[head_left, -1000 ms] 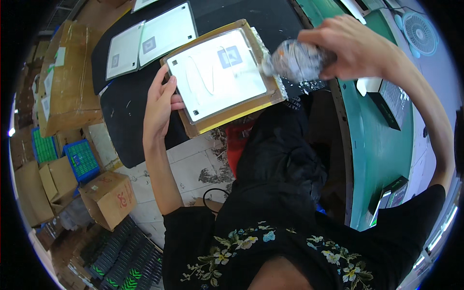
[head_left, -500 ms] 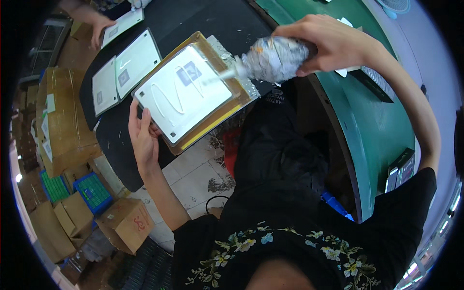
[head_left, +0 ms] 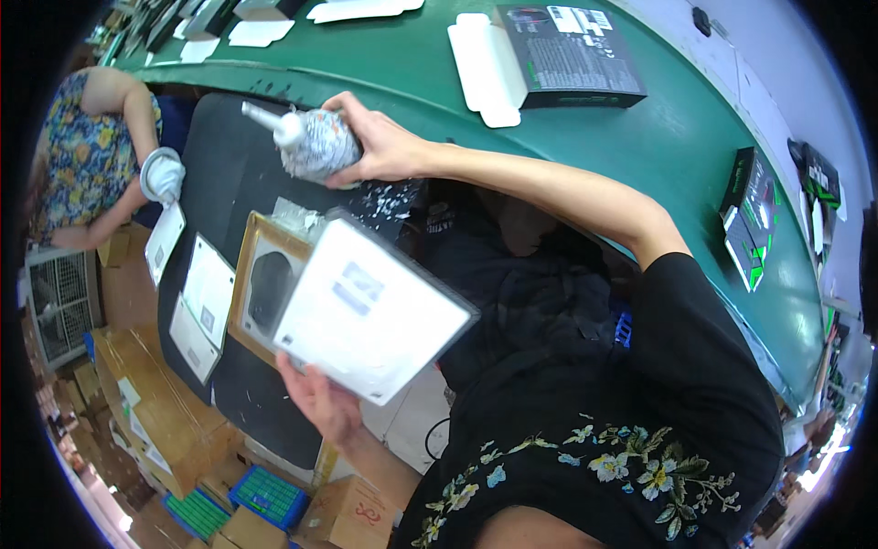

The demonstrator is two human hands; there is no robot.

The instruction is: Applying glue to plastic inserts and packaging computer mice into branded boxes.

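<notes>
A white rectangular panel [head_left: 389, 316] with a grey square label and dark corners is tilted up, slightly smeared by motion. My left hand [head_left: 322, 401] is closed on its lower left edge. Beyond it, my right hand [head_left: 380, 145] grips a squeeze bottle [head_left: 315, 151] wrapped in crusted white material. The bottle's white nozzle points up and left, apart from the panel. Partly behind the panel lies a brown-framed holder [head_left: 241, 306] with a dark middle. Two more white panels [head_left: 210, 284] rest side by side left of the holder.
A black work surface [head_left: 224, 146] holds these things, with white flakes near my right wrist. On the green bench [head_left: 585, 133] sit a black box [head_left: 576, 55] with an open white flap and other boxes. At left, a co-worker in a floral top [head_left: 87, 156] handles another panel [head_left: 165, 242]. Cardboard boxes [head_left: 155, 403] stand lower left.
The panel has come off the brown-framed holder and moved toward me in my left hand. My right hand has drawn the bottle's nozzle away from the panel, where it laid white lines. The view has turned.
</notes>
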